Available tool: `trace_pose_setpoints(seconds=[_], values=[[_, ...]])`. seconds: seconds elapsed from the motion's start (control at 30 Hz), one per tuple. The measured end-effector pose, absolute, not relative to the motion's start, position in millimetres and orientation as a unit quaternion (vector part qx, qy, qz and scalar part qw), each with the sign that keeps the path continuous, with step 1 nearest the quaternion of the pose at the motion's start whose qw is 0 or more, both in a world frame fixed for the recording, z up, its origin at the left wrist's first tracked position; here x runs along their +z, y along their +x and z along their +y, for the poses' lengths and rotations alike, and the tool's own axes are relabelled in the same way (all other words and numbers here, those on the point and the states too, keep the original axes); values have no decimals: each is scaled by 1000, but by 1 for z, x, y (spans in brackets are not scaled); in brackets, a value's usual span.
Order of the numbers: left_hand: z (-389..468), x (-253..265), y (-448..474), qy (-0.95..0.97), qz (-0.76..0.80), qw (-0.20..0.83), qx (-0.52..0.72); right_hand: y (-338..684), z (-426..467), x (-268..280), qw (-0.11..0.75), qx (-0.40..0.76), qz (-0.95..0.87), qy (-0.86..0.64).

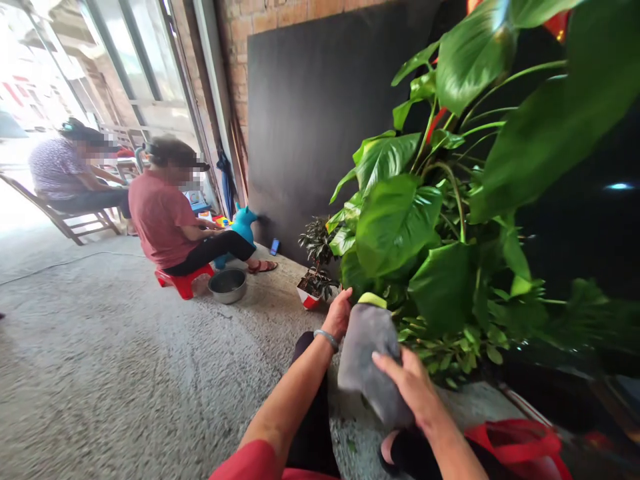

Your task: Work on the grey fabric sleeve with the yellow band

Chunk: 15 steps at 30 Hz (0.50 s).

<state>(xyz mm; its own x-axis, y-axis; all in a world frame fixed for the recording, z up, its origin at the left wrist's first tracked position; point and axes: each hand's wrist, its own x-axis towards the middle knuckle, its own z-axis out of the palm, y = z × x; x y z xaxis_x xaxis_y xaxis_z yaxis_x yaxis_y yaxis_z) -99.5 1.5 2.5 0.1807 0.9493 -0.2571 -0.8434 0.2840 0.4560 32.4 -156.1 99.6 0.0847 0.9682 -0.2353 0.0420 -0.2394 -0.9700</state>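
Note:
My right hand (pixel 407 387) presses a grey cloth (pixel 367 357) against a leaf low on a big leafy potted plant (pixel 400 220). My left hand (pixel 340 312) reaches under the same yellow-green leaf (pixel 373 300), whose tip shows above the cloth, and holds it from behind. A bracelet sits on my left wrist. Both forearms come in from the bottom of the view.
A small potted plant (pixel 315 283) stands on the concrete floor ahead. A person in a red shirt sits on a red stool (pixel 183 280) beside a metal bowl (pixel 227 285); another person sits further back. A dark board (pixel 320 113) leans on the brick wall. A red bag (pixel 520 443) lies at right.

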Motion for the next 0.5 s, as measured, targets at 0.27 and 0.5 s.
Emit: trace_pose_setpoints(seconds=[0.27, 0.5], values=[[-2, -5, -82, 77, 271, 754, 593, 70, -124, 168, 641, 414, -336, -552], [-11, -5, -117, 62, 277, 725, 628, 45, -151, 90, 485, 527, -356, -600]])
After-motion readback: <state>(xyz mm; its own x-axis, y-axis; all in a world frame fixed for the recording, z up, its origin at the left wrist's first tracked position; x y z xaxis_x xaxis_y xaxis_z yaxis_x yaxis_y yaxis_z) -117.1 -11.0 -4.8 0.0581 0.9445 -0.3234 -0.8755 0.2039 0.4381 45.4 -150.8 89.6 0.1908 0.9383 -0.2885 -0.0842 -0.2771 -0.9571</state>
